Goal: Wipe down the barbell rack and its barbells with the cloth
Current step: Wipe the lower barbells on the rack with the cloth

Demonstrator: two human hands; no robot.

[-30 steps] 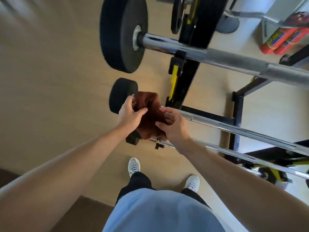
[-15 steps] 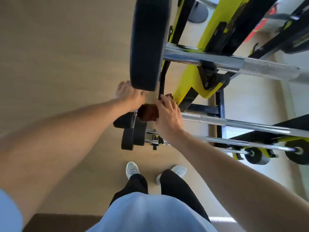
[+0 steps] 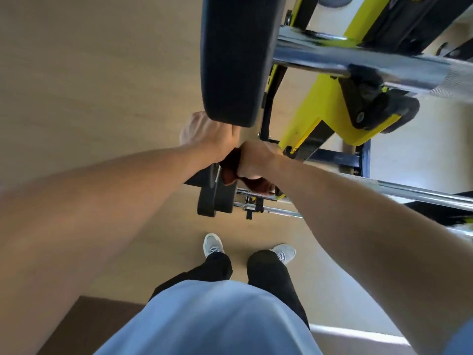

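Rust-brown cloth point(image 3: 231, 175) sat bunched under the right hand point(image 3: 254, 160), near the middle of the head view, pressed against the end of a chrome bar point(image 3: 409, 192) that ran off toward 3 o'clock. The right hand's fingers were curled down around the cloth and clamped on it, knuckles up. The left hand point(image 3: 204, 135) lay at about 10 o'clock from the right one, its fingers reaching up behind the lower edge of a large black weight plate point(image 3: 234, 60); they were hidden or blurred there, so I could not tell whether they were spread or closed on anything.

That big plate filled the 12 o'clock part of the view and sat on the thick upper barbell point(image 3: 358, 60), which rested in a black hook on the yellow and black rack point(image 3: 320, 116). Just below the hands, toward 6 o'clock, were smaller black plates point(image 3: 215, 198) stacked on thinner chrome bars lower in the rack.

At 6 o'clock the person's light blue shirt point(image 3: 217, 321), black trousers and pale grey shoes point(image 3: 212, 244) showed above a tan floor point(image 3: 89, 73), with a dark brown mat point(image 3: 87, 326) at 7 o'clock
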